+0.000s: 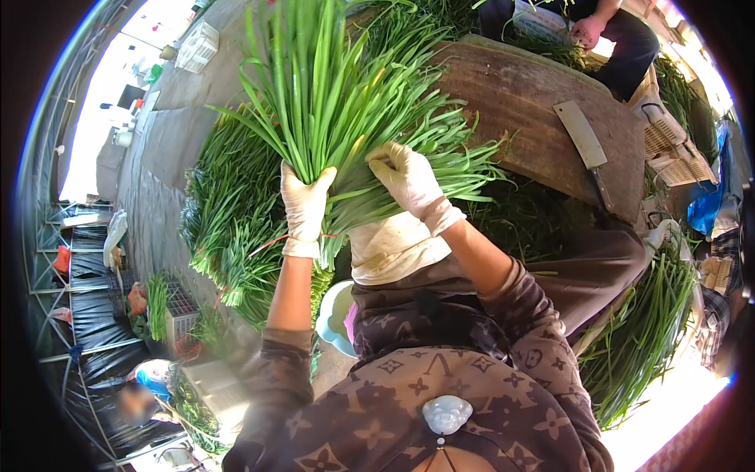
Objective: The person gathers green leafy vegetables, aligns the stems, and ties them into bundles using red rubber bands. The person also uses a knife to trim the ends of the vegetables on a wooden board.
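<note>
My left hand point(305, 203), in a pale thin glove, grips an upright bunch of long flat green leaves, seemingly garlic chives point(312, 118). The bunch fans out above the fist. My right hand point(407, 180), gloved alike, is at the bunch's right side with its fingers bent; blur hides whether a leaf is pinched there. A loose pile of chives point(436, 133) spreads behind and under that hand. A red tie point(268, 245) shows by the left wrist. Stacked bundles of chives point(236, 177) lie to the left, some bound with red ties.
A cleaver point(581, 135) lies on a worn wooden board point(501, 112) at the right. Another person's hand point(587, 32) is beyond the board. Plastic crates point(666, 135) stand at the far right. More chives point(643, 330) lie by my right leg; a light-blue basin point(333, 318) is below.
</note>
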{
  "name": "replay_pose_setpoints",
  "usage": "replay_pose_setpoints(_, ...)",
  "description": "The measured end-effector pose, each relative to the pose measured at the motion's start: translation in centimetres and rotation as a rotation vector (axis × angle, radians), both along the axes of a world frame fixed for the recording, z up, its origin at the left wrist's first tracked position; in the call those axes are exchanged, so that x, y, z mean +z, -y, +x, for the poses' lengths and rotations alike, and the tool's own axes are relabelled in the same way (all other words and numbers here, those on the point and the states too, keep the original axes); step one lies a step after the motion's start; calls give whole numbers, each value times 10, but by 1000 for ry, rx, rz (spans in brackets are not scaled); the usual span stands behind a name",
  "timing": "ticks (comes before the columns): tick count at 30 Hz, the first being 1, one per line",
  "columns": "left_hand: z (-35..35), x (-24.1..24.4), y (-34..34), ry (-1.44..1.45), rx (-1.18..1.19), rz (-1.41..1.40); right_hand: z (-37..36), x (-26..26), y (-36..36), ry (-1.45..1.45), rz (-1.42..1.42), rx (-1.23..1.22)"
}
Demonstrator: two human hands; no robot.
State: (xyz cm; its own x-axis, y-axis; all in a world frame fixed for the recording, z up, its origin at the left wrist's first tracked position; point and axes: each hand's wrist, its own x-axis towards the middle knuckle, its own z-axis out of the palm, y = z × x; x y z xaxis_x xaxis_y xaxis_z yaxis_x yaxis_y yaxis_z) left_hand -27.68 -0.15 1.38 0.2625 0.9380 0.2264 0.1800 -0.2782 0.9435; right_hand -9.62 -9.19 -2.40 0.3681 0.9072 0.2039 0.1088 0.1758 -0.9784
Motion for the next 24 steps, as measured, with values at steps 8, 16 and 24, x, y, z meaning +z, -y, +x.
replay_pose_setpoints(8,10,9,12,-118,68,224,10,40,-23,176,-175,84)
replay_pose_setpoints(16,9,8,-7,129,-53,-6,-13,30,-17,958,297,-129)
replay_pose_setpoints(24,15,15,-6,96,-144,-58,-16,-10,16,548,473,-110)
